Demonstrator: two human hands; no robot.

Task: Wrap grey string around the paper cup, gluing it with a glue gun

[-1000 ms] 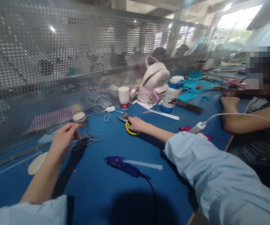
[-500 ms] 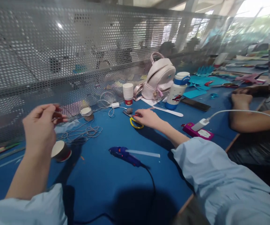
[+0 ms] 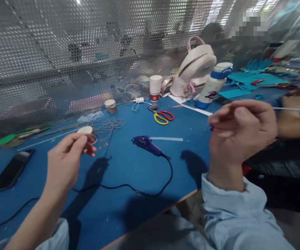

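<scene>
My left hand [image 3: 68,156] is raised over the table's left side, thumb and forefinger pinched together; anything between them is too fine to make out. Behind those fingers a paper cup [image 3: 86,130] is partly hidden. My right hand [image 3: 243,130] is up at the right with curled fingers pressed together, and I cannot make out anything in it. Scissors [image 3: 162,117] with one red and one yellow handle lie on the table between the hands, farther back. Nearer lies a blue hot glue gun [image 3: 147,145] with a clear glue stick [image 3: 166,139] in it.
Grey cord [image 3: 110,124] lies in loops near a second cup [image 3: 110,106]. Stacked paper cups [image 3: 155,87], a pale backpack [image 3: 195,71] and a bottle [image 3: 213,86] stand along the perforated screen. A phone [image 3: 11,170] lies left. A co-worker's arm [image 3: 295,114] rests at right.
My right hand has left the scissors and risen toward me on the right; the scissors stay on the table. My left hand keeps its pinch. The view has shifted.
</scene>
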